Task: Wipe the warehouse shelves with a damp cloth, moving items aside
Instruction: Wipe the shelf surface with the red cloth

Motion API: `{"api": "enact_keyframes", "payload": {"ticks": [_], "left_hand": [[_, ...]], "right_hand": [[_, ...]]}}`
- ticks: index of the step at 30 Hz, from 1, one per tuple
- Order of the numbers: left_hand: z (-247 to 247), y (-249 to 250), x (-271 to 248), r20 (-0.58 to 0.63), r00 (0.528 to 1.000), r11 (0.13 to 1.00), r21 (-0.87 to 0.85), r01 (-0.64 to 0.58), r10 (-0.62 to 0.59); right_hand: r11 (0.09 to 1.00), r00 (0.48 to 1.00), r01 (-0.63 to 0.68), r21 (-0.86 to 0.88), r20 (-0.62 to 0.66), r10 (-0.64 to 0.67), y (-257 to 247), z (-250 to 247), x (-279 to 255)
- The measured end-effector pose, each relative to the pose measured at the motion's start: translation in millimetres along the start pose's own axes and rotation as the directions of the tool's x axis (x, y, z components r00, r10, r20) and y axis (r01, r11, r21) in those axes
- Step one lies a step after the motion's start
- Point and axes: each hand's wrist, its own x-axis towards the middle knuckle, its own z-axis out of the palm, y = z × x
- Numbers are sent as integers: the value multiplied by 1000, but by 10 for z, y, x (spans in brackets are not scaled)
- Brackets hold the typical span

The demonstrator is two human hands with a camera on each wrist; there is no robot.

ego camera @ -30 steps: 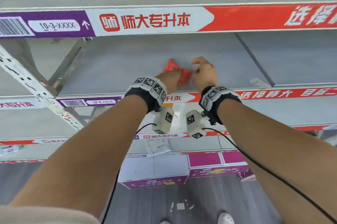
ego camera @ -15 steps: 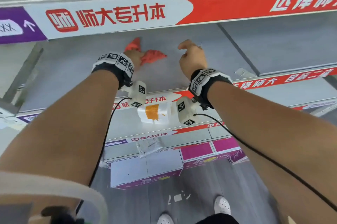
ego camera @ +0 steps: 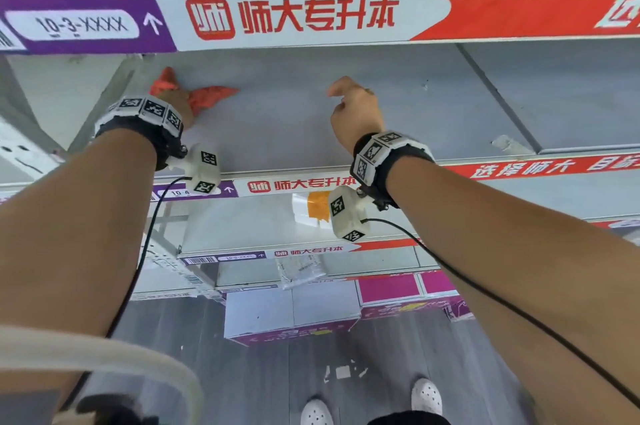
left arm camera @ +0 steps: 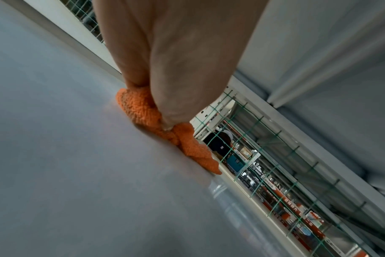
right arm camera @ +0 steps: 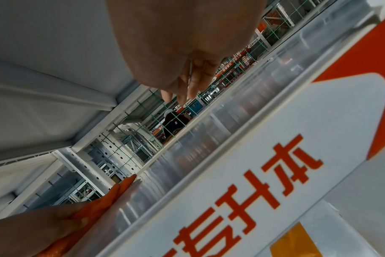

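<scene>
Bunching under left hand (ego camera: 175,106), orange cloth (ego camera: 211,97) (nubby terry)

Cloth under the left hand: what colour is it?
Orange; the cloth looks redder from the head camera. The left wrist view shows it best.
</scene>
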Motion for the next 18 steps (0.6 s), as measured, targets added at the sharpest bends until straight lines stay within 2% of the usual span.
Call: {"api": "enact_keyframes", "payload": {"ticks": [2, 5, 7, 10, 11, 12, 14, 15, 17, 18], "left_hand": [[-65, 68, -190, 17, 1000, 997, 70, -14, 13], [-28, 110, -272, -87, 994, 997, -39, -64, 60], [91, 176, -299, -45, 988, 976, -153, -153, 148], [185, 599, -799, 77, 961, 960, -115, -255, 264], [193, 707, -903, 93, 957, 948, -194, -252, 274], [215, 748, -977, 89, 969, 943, -264, -200, 231], [149, 683, -1059, 155, 966, 961, -215, -173, 208], [147, 614, -1035, 198, 949, 966, -134, -220, 244], [72, 438, -1026, 202, 931, 952, -42, -302, 304], [33, 346, -968, 180, 936, 953, -74, -293, 302]], "right_hand": [[1000, 1000, -13, 2, 6, 13, 6, 11, -4], [999, 999, -43, 1, 18, 43, 28, 5, 8], [998, 998, -62, -8, 33, 62, 14, 20, 12], [998, 996, -55, -9, 65, 55, -96, 128, -24], [999, 996, -41, -7, 73, 42, -141, 173, -38], [1000, 997, -24, -8, 80, 24, -192, 220, -57], [1000, 995, 8, -16, 103, -7, -301, 306, -91], [1000, 993, 21, -14, 117, -19, -356, 340, -101], [999, 990, 38, 0, 134, -38, -443, 397, -108], [999, 990, 42, 5, 137, -42, -477, 421, -105]]}}
